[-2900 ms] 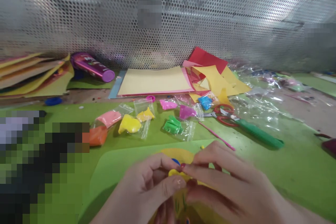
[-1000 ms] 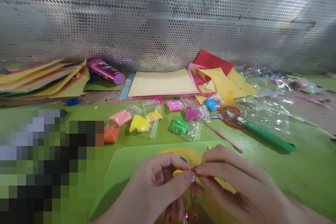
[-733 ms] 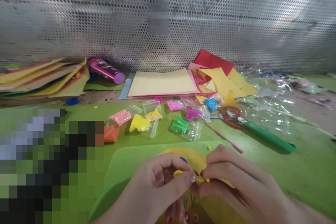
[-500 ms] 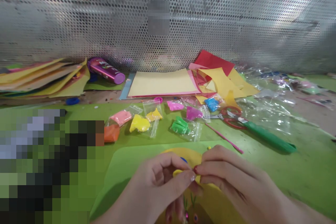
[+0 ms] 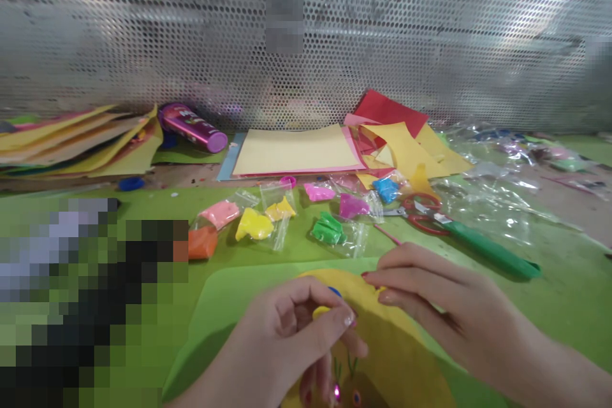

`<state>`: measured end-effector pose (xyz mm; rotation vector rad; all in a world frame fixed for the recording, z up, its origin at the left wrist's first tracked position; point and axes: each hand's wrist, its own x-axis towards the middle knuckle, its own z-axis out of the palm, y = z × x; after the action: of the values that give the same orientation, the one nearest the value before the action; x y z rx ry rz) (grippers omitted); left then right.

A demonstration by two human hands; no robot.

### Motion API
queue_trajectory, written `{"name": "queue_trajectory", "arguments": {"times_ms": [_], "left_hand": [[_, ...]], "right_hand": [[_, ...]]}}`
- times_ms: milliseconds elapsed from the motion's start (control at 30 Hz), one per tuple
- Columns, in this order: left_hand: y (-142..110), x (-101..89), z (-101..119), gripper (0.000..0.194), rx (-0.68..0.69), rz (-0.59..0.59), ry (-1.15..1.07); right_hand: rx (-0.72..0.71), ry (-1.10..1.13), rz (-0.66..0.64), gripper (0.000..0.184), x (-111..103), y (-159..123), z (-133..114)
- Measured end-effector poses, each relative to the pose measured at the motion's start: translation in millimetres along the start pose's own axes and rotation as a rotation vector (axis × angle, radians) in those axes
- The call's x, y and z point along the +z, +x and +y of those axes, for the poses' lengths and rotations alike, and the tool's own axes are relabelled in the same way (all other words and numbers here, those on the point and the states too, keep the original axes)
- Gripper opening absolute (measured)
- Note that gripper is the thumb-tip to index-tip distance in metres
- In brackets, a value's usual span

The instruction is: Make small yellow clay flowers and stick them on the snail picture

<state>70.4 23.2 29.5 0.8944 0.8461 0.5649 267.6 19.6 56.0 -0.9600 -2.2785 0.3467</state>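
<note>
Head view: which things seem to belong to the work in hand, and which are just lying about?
Likely in use:
yellow piece, held in the left hand
yellow bit, against the right hand
yellow sheet, beneath both hands
green board, under the sheet

Apparently lying about:
scissors
pink stick
purple can
cream paper
yellow packet and green packet, perhaps supplies

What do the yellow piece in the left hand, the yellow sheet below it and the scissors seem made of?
Yellow piece: probably modelling clay, smooth; its rounded edge suggests so, though the left hand hides most of it.
Yellow sheet: likely matt card or paper, from its flat, even colour; thin foam is possible.
Scissors: pale grey blades look like metal; red handles, probably smooth plastic.
</note>
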Motion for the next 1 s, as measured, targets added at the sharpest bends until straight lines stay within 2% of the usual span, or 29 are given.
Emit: {"name": "queue_trajectory", "arguments": {"times_ms": [100,267,400,533,667,767,867,1000], "left_hand": [[-0.7,0.5,1.6,0.023,-0.013,0.020,0.001],[-0.1,-0.5,1.5,0.026,-0.031,0.017,0.013],[1.1,-2.1,0.8,0.028,-0.035,0.004,0.024],[2.2,-3.0,-0.4,0.029,-0.032,0.001,0.042],[3.2,-2.8,-1.0,0.029,-0.049,0.010,0.058],[3.6,-2.5,-0.9,0.028,-0.045,0.009,0.057],[3.9,-2.5,-0.7,0.029,-0.051,0.009,0.062],[4.2,-2.5,-1.1,0.032,-0.067,0.010,0.070]], "right_hand": [[-0.014,-0.063,0.027,0.005,-11.0,4.7,7.1],[-0.041,-0.173,-0.027,0.017,-24.1,7.9,15.3],[-0.027,-0.117,-0.129,0.014,-23.7,6.9,15.6],[-0.039,-0.122,-0.116,0.010,-22.3,6.6,17.3],[-0.031,-0.126,-0.183,0.021,-22.9,6.0,19.7],[0.018,-0.117,-0.195,0.013,-23.4,5.4,21.0],[0.006,-0.157,-0.197,0.017,-25.1,5.0,22.9],[0.001,-0.212,-0.329,0.028,-27.4,4.2,26.1]]}}
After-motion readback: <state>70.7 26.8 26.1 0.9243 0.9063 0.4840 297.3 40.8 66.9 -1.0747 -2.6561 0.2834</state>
